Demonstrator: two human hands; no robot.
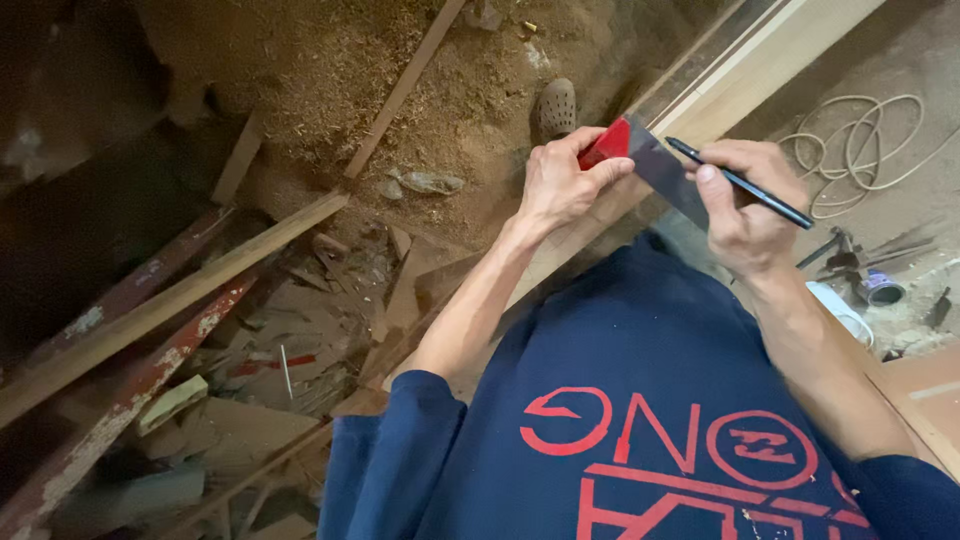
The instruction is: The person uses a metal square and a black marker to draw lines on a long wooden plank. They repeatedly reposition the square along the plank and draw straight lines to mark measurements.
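A long pale wooden plank (pixel 760 70) runs diagonally from the upper right toward my body. My left hand (pixel 560 185) grips the red handle of a try square (pixel 640 155), pressing it against the plank's edge, with the steel blade lying across the wood. My right hand (pixel 745 205) holds a dark pen (pixel 740 183) next to the blade, its tip at the blade's far edge. My dark blue shirt hides the near part of the plank.
Sawdust and wood offcuts (pixel 330 290) cover the floor at left, with long battens (pixel 160 310) and red-painted bars (pixel 130 400). A grey clog (pixel 557 107) lies beyond my hands. A coiled pale cord (pixel 860 140) and small tools (pixel 870 285) sit at right.
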